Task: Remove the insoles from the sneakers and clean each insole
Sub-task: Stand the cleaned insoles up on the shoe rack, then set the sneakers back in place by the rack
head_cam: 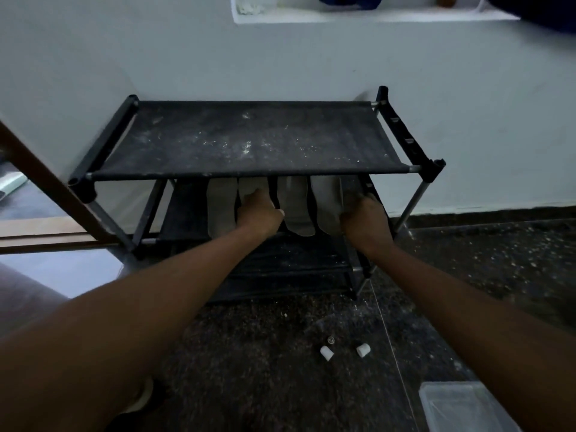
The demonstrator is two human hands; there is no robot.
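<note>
Several pale grey insoles lie side by side on the second shelf of a black fabric shoe rack [249, 138], among them the leftmost insole [219, 207] and a middle insole [296, 207]. My left hand [258, 213] reaches under the top shelf and holds the second insole [252, 185], fingers curled on it. My right hand [364, 219] grips the rightmost pale insole [325, 201] at the shelf's right end, next to a darker piece [352, 188]. The top shelf hides the far ends of the insoles and my fingertips. No sneakers are in view.
Two white caps [326, 353] [363, 350] and a small round piece [330, 339] lie on the dark speckled floor. A clear plastic container [461, 406] sits at the bottom right. A wooden frame [46, 182] leans at the left. The rack stands against a white wall.
</note>
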